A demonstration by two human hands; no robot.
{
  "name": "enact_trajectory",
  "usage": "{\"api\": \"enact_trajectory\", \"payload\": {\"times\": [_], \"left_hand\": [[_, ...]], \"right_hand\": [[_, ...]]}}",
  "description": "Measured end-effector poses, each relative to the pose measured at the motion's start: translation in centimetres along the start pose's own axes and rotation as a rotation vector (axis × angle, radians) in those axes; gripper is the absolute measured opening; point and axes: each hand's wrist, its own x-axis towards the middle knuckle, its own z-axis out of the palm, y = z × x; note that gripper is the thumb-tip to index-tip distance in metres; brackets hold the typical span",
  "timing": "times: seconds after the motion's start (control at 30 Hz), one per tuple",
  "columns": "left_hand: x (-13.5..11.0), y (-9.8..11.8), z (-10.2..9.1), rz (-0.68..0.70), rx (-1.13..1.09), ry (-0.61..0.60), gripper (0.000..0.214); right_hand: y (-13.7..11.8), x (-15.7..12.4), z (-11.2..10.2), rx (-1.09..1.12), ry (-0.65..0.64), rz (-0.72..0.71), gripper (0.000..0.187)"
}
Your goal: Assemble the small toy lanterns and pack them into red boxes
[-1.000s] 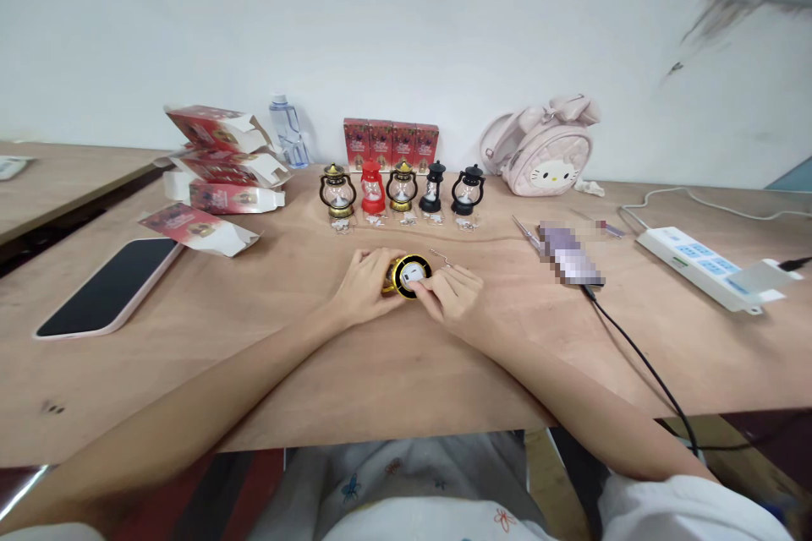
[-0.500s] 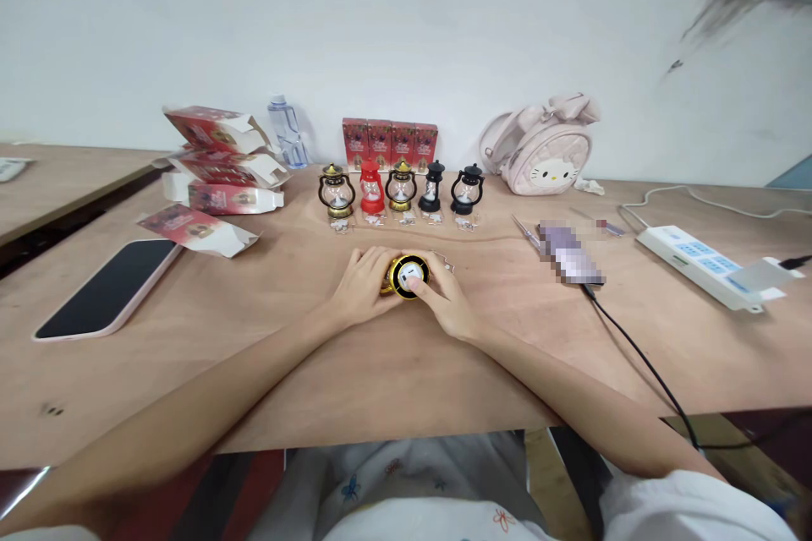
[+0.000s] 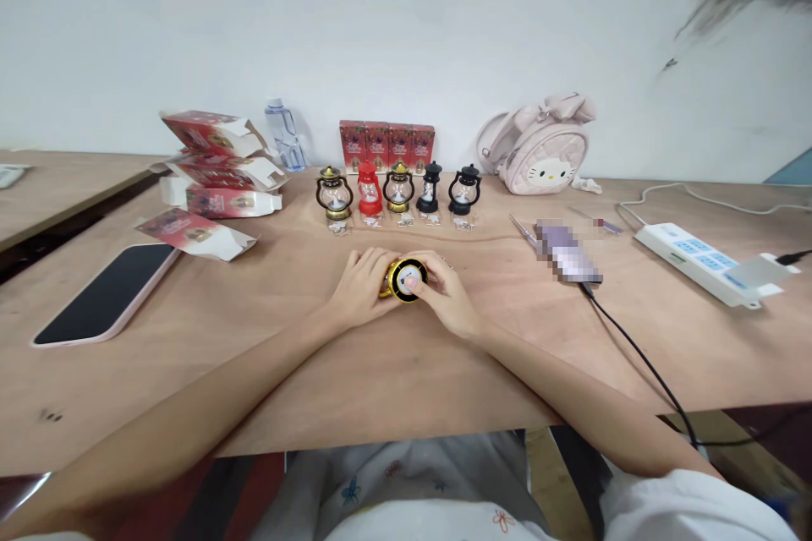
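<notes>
A small gold lantern point(image 3: 398, 291) lies tipped on its side between my hands, its round black-and-white base turned toward me. My left hand point(image 3: 363, 286) is closed around the lantern's body from the left. From the right, my right hand point(image 3: 447, 294) grips the base rim, and its thumb presses on the white centre of the base. The lantern's top is hidden behind my fingers. Beyond my hands stands a row of several small lanterns, among them a red lantern point(image 3: 370, 188) and a black lantern point(image 3: 465, 190), with little tags in front of them.
Red boxes point(image 3: 387, 146) stand against the wall. Opened cartons point(image 3: 234, 201) are stacked at left by a water bottle point(image 3: 285, 135) and a phone point(image 3: 107, 296). To the right are a pink bag point(image 3: 549, 156), a screwdriver point(image 3: 523, 230), a charging phone point(image 3: 569, 250) and a power strip point(image 3: 698, 264).
The view has shifted very slightly. Both hands keep their hold on the gold lantern, and the right thumb stays on its base with hardly any movement.
</notes>
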Motion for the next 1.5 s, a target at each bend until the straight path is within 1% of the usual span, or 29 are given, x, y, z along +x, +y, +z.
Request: {"api": "enact_trajectory", "payload": {"times": [0.13, 0.3, 0.47, 0.63, 0.87, 1.0, 1.13, 1.23, 1.4, 1.5], "left_hand": [[0.0, 0.2, -0.1, 0.009, -0.001, -0.008, 0.044], [0.0, 0.3, -0.1, 0.024, 0.016, -0.004, 0.043], [0.0, 0.3, -0.1, 0.012, 0.037, -0.023, 0.044], [0.1, 0.3, 0.0, 0.009, 0.058, -0.04, 0.046], [0.2, 0.2, 0.6, -0.086, 0.082, -0.04, 0.047], [-0.1, 0.1, 0.5, -0.069, 0.092, 0.004, 0.048], [-0.4, 0.1, 0.5, -0.054, 0.109, 0.075, 0.047], [-0.5, 0.1, 0.5, -0.068, 0.127, 0.111, 0.044], [-0.7, 0.2, 0.4, -0.053, 0.157, 0.149, 0.047], [-0.8, 0.2, 0.3, -0.032, 0.177, 0.169, 0.045]], "right_hand": [[0.0, -0.1, 0.1, 0.011, 0.008, -0.017, 0.031], [0.2, -0.2, 0.4, 0.088, 0.024, 0.026, 0.033], [0.1, 0.1, 0.4, 0.142, -0.001, 0.061, 0.036], [0.0, 0.3, 0.1, 0.153, -0.024, 0.047, 0.033], [0.1, 0.1, -0.1, 0.155, -0.016, 0.035, 0.029], [0.3, 0.0, -0.2, 0.146, -0.034, -0.014, 0.028], [0.7, 0.1, -0.6, 0.084, -0.108, -0.091, 0.029], [1.0, 0.1, -0.8, 0.038, -0.131, -0.159, 0.029], [0.7, -0.2, -0.9, -0.144, -0.142, -0.248, 0.025], [0.5, -0.4, -0.8, -0.285, -0.126, -0.34, 0.023]]}}
